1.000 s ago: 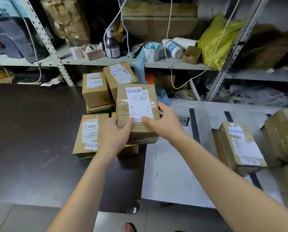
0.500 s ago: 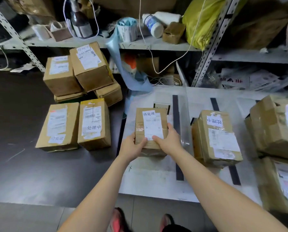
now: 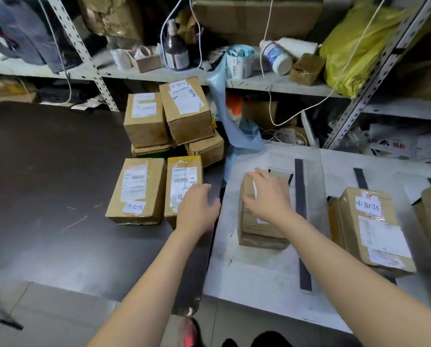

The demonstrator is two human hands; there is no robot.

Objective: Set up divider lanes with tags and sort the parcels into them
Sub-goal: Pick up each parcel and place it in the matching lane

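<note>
- A view from a head-worn camera looks down over a person's two bare forearms at a dark table (image 3: 47,171) on the left that meets a white table (image 3: 259,271) on the right.
- The right hand (image 3: 267,196) lies flat with spread fingers on top of a brown cardboard parcel (image 3: 259,231); it rests there rather than gripping it.
- That parcel sits on the white table in the leftmost lane, just left of a dark divider strip (image 3: 302,221) that runs away from the viewer. The hand covers most of the parcel's label.
- The left hand (image 3: 197,211) is empty and loosely spread, hovering over the near corner of a parcel with a handwritten tag (image 3: 182,186) on the dark table; whether it touches cannot be told.
- Beside that one lies another tagged parcel (image 3: 137,191), and a pile of more parcels (image 3: 169,118) is stacked behind them against a cluttered metal shelf (image 3: 159,76).
- A second divider strip (image 3: 360,179) lies further right, and a large parcel (image 3: 374,229) with a handwritten tag sits in the lane between the two strips.
- Judging by the layout, one parcel is placed and the left hand is going for the next.
- Risks: the placed parcel sits close to the strip, so a nudge as the right hand lifts could push it across the line or shift the strip.
- The next parcel's tag is partly covered by the left hand; misreading it could send it to the wrong lane.
- A one-handed corner grab could tip the parcel or bump its neighbour.
</note>
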